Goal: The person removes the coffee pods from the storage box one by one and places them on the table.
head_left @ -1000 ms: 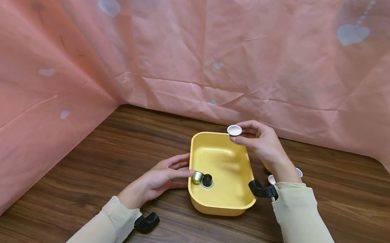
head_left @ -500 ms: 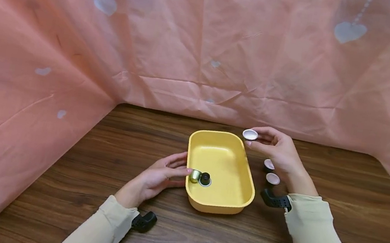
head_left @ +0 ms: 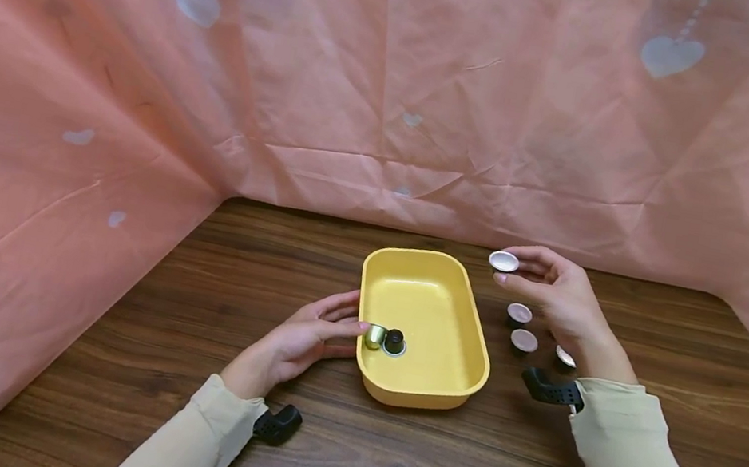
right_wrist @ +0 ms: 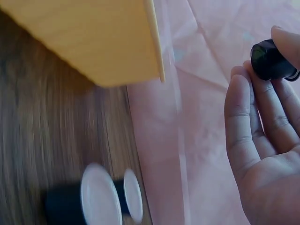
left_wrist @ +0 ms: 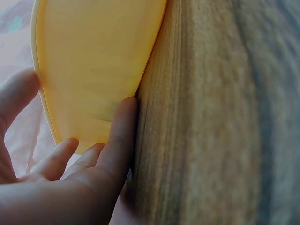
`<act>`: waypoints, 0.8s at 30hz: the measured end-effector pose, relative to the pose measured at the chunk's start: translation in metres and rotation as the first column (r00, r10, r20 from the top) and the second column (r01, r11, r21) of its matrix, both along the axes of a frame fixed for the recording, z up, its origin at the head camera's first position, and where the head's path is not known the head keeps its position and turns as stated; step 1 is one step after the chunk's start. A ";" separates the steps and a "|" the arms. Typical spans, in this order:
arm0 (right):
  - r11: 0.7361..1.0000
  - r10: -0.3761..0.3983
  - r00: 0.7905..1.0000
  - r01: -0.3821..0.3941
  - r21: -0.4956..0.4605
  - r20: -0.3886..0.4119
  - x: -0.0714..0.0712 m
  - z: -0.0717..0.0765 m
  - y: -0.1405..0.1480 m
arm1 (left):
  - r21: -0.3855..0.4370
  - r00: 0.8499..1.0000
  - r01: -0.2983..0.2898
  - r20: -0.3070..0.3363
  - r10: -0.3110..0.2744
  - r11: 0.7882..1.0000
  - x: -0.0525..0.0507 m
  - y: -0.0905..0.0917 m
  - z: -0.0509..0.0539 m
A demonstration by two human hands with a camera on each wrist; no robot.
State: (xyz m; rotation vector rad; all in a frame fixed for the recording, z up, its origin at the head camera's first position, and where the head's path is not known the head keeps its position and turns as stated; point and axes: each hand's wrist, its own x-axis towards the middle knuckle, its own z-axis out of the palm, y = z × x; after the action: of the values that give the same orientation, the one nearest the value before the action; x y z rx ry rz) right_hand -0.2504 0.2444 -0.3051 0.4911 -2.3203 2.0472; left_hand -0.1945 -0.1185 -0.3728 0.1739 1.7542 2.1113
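Observation:
My right hand (head_left: pixel 564 298) pinches a dark coffee capsule (head_left: pixel 503 262) between thumb and fingers, its pale lid facing up, above the table right of the yellow tub. In the right wrist view the held capsule (right_wrist: pixel 269 61) shows its black body. My left hand (head_left: pixel 302 340) rests against the left side of the yellow tub (head_left: pixel 418 397), the thumb at the rim and the nearly straight fingers (left_wrist: pixel 123 126) along the outer wall. Inside the tub, near that thumb, a green-gold capsule (head_left: pixel 374 337) lies beside a black capsule (head_left: pixel 394 340) standing lid down.
Right of the tub, two dark capsules (head_left: pixel 524 341) stand lid up on the wooden table (head_left: pixel 384 461). Another pale-lidded capsule (head_left: pixel 565 356) is partly hidden by the right wrist. A pink cloth (head_left: pixel 336 99) hangs along the back and left of the table.
My right hand has moved right with the capsule, from over the tub's far edge to beyond its right side, uncovering the capsules on the table. The left hand stays at the tub.

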 end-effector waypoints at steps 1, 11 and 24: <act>1.000 -0.007 1.000 0.007 0.000 -0.005 0.001 0.000 0.004 | -0.001 1.000 -0.001 0.001 0.001 1.000 0.000 0.000 0.000; 0.993 -0.059 0.998 0.059 -0.104 0.006 0.011 -0.006 0.056 | -0.005 1.000 0.003 0.000 -0.003 1.000 -0.001 0.000 0.001; 0.977 -0.060 0.998 0.058 -0.205 -0.005 0.021 -0.027 0.115 | -0.019 1.000 -0.015 0.006 0.015 1.000 -0.001 -0.006 0.001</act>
State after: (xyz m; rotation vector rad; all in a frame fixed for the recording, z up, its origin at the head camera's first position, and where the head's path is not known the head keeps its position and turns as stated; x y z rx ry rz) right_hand -0.2291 0.3597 -0.3321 0.4192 -2.0595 2.2149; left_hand -0.1953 -0.1246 -0.3716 0.1500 1.7770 2.1025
